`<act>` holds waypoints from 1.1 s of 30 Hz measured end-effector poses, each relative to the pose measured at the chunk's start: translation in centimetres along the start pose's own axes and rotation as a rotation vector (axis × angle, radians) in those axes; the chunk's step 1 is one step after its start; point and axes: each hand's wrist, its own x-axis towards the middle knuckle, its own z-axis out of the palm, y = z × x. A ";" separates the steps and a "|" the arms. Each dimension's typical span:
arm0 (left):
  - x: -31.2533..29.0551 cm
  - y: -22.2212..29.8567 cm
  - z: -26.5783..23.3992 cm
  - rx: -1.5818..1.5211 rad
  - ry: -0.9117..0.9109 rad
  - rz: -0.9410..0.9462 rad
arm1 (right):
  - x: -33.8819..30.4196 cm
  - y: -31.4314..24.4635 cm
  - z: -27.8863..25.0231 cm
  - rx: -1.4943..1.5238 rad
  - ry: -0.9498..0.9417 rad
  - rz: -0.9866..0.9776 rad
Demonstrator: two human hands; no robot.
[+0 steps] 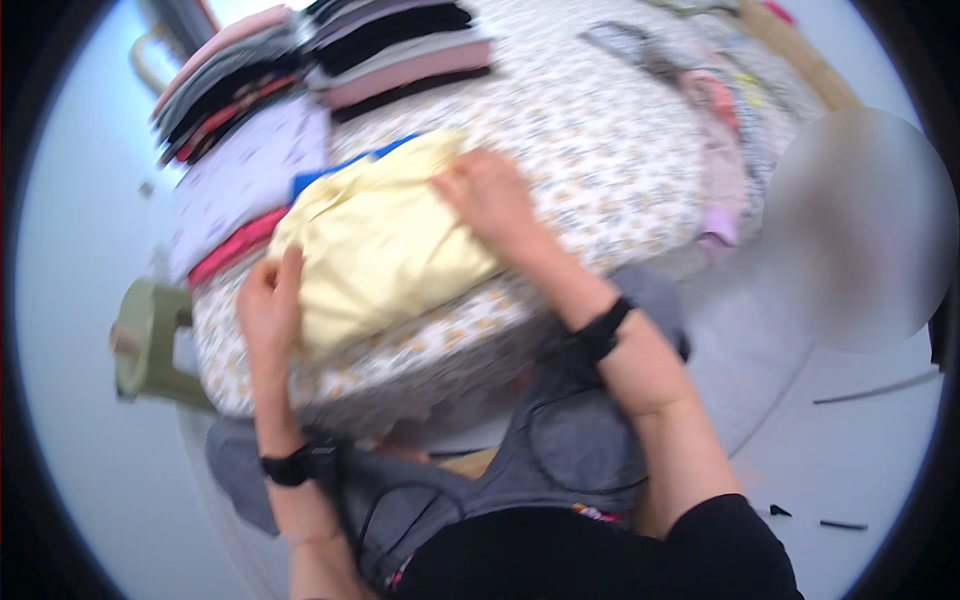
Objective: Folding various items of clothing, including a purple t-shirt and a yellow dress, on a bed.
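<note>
A folded pale yellow garment [380,245] lies near the front edge of a bed covered in a flower-print sheet [600,150]. My left hand [268,305] grips the garment's near left corner. My right hand [490,195] presses down flat on its far right edge, fingers spread over the cloth. A blue piece of cloth [330,172] peeks out from under the yellow one. The picture is blurred by motion.
Stacks of folded clothes [330,70] stand at the far left of the bed, with a white patterned pile [250,175] and a pink one [235,245] beside them. Loose clothes [720,120] lie at the far right. A green stool [150,340] stands left of the bed.
</note>
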 end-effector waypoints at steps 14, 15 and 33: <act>1.6 0.1 0.0 -1.068 -0.147 -0.053 | 1.1 -1.1 -0.5 0.506 0.156 0.230; 2.0 -1.5 1.1 -1.180 -0.225 -0.205 | 1.3 0.6 0.7 0.556 0.170 0.323; 4.1 -1.2 1.0 -1.348 -0.361 -0.276 | 5.0 1.9 0.8 0.661 -0.059 0.261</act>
